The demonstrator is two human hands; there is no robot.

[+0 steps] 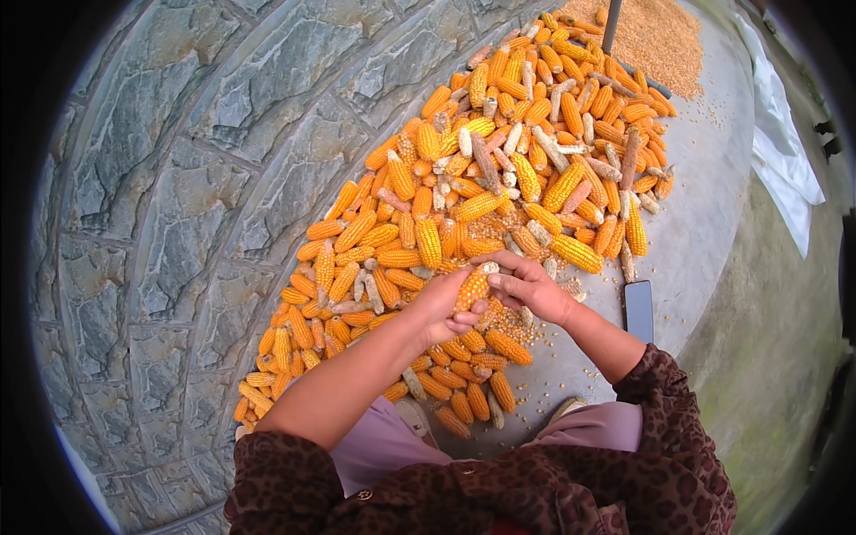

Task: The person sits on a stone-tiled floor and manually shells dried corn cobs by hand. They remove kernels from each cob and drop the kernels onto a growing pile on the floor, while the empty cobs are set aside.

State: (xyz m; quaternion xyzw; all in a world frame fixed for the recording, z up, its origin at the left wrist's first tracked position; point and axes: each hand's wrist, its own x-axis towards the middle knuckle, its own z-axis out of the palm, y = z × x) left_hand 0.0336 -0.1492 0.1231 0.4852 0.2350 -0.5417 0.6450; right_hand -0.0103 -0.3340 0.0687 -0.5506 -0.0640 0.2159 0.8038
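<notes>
Orange-yellow kernels cover the corn cob [473, 287] that both hands share, just near of the big pile of cobs [464, 205] heaped along the stone wall [178, 178]. The left hand [441, 308] wraps the cob from below, its grip closed round the near end; the right hand [530, 287] lies over the top with its fingers pressed onto the far end — thumb hidden, so how hard it bears down I cannot tell.

What could go wrong: kernels that come off may scatter past the loose kernels [513, 325] already lying on the concrete floor [704, 205] beneath the hands and roll under the pile. The cob is held over open floor, so a slipping grip would drop it among the near cobs. The dark flat phone [638, 309] lies right of the hands, near enough for stray kernels or an elbow to strike it.

Packages, labels and signs: none that I can make out. A white sheet [785, 152] — possibly a sack — lies at the far right edge, plain, beside a heap of shelled grain [655, 36] at the far end.
</notes>
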